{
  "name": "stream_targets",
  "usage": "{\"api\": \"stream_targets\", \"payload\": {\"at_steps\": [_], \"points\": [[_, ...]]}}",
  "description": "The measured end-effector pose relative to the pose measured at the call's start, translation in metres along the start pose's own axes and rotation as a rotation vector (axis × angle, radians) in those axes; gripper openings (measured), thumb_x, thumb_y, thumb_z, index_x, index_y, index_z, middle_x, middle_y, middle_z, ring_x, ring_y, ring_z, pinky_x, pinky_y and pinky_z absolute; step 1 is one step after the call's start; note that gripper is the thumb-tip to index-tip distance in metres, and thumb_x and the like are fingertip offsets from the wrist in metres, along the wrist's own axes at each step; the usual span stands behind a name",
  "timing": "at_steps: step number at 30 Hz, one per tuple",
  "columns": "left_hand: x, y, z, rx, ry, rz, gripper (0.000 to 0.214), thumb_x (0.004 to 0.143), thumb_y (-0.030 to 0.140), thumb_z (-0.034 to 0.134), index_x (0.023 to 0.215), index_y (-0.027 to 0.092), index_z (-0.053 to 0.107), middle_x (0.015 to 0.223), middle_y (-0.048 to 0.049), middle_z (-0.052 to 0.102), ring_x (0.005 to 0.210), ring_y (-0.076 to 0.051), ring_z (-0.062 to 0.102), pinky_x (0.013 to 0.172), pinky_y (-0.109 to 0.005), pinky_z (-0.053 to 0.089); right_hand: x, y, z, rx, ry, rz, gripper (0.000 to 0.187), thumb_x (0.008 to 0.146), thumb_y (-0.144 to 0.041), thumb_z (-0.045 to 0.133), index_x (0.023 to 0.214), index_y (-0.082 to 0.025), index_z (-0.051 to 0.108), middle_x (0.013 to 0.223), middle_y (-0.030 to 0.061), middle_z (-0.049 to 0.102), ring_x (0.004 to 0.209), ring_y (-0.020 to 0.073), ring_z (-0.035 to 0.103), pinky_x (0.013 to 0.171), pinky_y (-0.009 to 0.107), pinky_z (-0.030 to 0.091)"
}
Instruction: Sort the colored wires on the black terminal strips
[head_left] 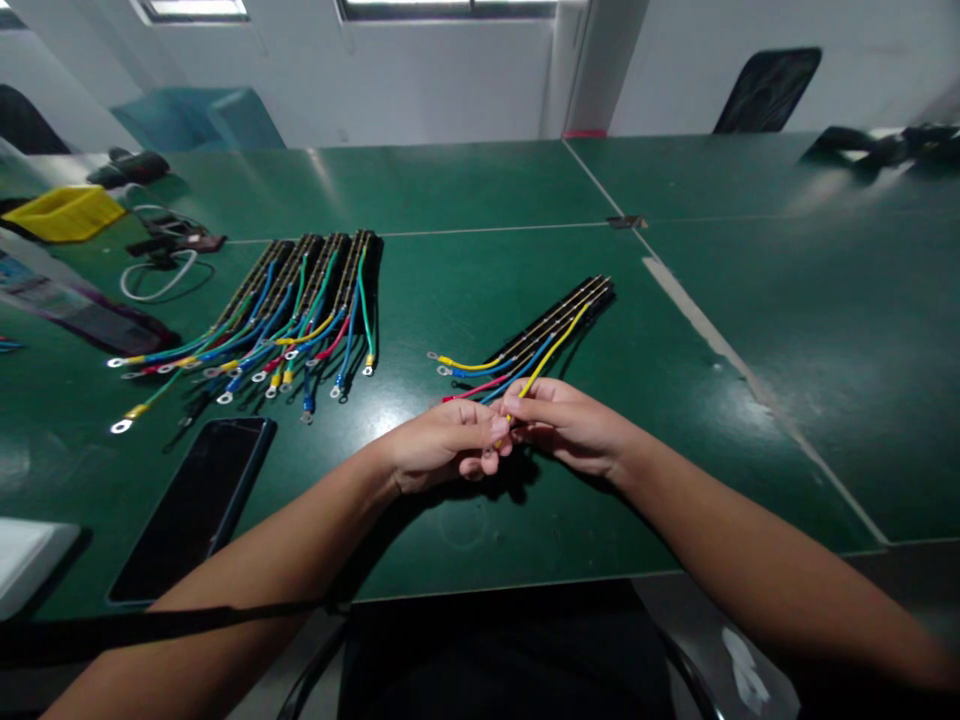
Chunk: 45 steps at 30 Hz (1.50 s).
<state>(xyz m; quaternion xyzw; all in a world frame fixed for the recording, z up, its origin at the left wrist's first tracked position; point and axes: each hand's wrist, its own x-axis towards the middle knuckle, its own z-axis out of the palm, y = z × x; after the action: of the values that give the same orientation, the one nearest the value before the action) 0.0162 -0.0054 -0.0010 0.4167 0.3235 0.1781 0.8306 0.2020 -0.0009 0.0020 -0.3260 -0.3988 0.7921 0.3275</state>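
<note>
My left hand [442, 452] and my right hand [564, 422] meet over the green table [465, 200], both closed in a pinch on the near end of a yellow wire [551, 350]. That wire runs back into a black cable harness [559, 315] lying diagonally, with yellow, blue and red leads fanning out from it and ending in ring terminals. A row of several similar harnesses [300, 290] with coloured leads lies to the left.
A black phone [196, 505] lies face up at the near left. A yellow bin [64, 212], a white cable [154, 280] and dark tools sit at the far left. A white object [26, 555] is at the left edge. A dark chair back [765, 90] stands beyond the table.
</note>
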Motion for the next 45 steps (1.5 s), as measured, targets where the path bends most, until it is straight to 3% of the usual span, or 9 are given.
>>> {"api": "stream_targets", "payload": {"at_steps": [4, 13, 18, 26, 33, 39, 45], "points": [[-0.0002, 0.0018, 0.0008, 0.026, 0.017, -0.024, 0.032, 0.077, 0.043, 0.068, 0.078, 0.012, 0.058, 0.057, -0.0004, 0.061, 0.041, -0.004, 0.045, 0.040, -0.013, 0.028, 0.0006, 0.0003, -0.0012, -0.010, -0.025, -0.011, 0.016, 0.076, -0.027, 0.072, 0.077, -0.015, 0.062, 0.073, 0.0025, 0.067, 0.063, 0.0093, 0.061, 0.063, 0.023, 0.049], [-0.0006, 0.0018, 0.0019, -0.067, -0.023, 0.010, 0.031, 0.078, 0.037, 0.069, 0.067, 0.013, 0.052, 0.049, 0.0042, 0.051, 0.041, -0.003, 0.036, 0.042, -0.014, 0.028, -0.0010, -0.0028, 0.0028, 0.007, 0.049, 0.017, 0.022, 0.070, -0.028, 0.076, 0.076, -0.013, 0.061, 0.072, 0.0015, 0.064, 0.064, 0.0085, 0.059, 0.059, 0.020, 0.045], [-0.0019, 0.0044, 0.0018, 0.021, 0.001, -0.031, 0.032, 0.080, 0.043, 0.065, 0.077, 0.011, 0.062, 0.059, -0.0017, 0.062, 0.042, -0.004, 0.047, 0.040, -0.013, 0.031, -0.0001, -0.0012, 0.0001, -0.008, 0.009, 0.023, 0.022, 0.072, -0.029, 0.075, 0.078, -0.014, 0.060, 0.075, 0.0029, 0.066, 0.065, 0.0101, 0.061, 0.063, 0.023, 0.047], [-0.0025, 0.0042, 0.0010, -0.043, -0.026, -0.014, 0.037, 0.080, 0.045, 0.065, 0.079, 0.009, 0.063, 0.058, -0.0027, 0.061, 0.043, -0.004, 0.048, 0.042, -0.013, 0.033, 0.0010, -0.0001, -0.0044, -0.014, -0.084, 0.015, 0.019, 0.076, -0.031, 0.071, 0.080, -0.014, 0.062, 0.079, 0.0045, 0.067, 0.068, 0.0119, 0.063, 0.067, 0.025, 0.049], [-0.0008, 0.0023, 0.0021, -0.095, 0.008, -0.002, 0.029, 0.076, 0.035, 0.071, 0.071, 0.011, 0.055, 0.047, 0.0054, 0.047, 0.040, -0.001, 0.034, 0.042, -0.013, 0.024, 0.0002, -0.0016, -0.0027, -0.012, 0.002, 0.031, 0.021, 0.074, -0.030, 0.073, 0.078, -0.015, 0.059, 0.080, 0.0042, 0.066, 0.072, 0.0119, 0.063, 0.070, 0.025, 0.049], [-0.0018, 0.0049, 0.0039, -0.011, 0.007, -0.007, 0.032, 0.080, 0.041, 0.065, 0.077, 0.009, 0.059, 0.056, -0.0006, 0.057, 0.042, -0.004, 0.042, 0.041, -0.015, 0.025, -0.0005, -0.0040, 0.0017, -0.024, -0.026, 0.023, 0.020, 0.075, -0.031, 0.073, 0.077, -0.015, 0.062, 0.075, 0.0039, 0.066, 0.065, 0.0114, 0.061, 0.066, 0.024, 0.049], [-0.0006, 0.0002, 0.0022, -0.071, -0.012, 0.046, 0.031, 0.080, 0.037, 0.067, 0.068, 0.013, 0.050, 0.048, 0.0056, 0.045, 0.041, -0.003, 0.032, 0.042, -0.015, 0.024, -0.0002, -0.0032, -0.0001, -0.002, 0.015, 0.026, 0.020, 0.073, -0.030, 0.075, 0.076, -0.015, 0.061, 0.079, 0.0039, 0.066, 0.071, 0.0116, 0.061, 0.066, 0.023, 0.049]]}}
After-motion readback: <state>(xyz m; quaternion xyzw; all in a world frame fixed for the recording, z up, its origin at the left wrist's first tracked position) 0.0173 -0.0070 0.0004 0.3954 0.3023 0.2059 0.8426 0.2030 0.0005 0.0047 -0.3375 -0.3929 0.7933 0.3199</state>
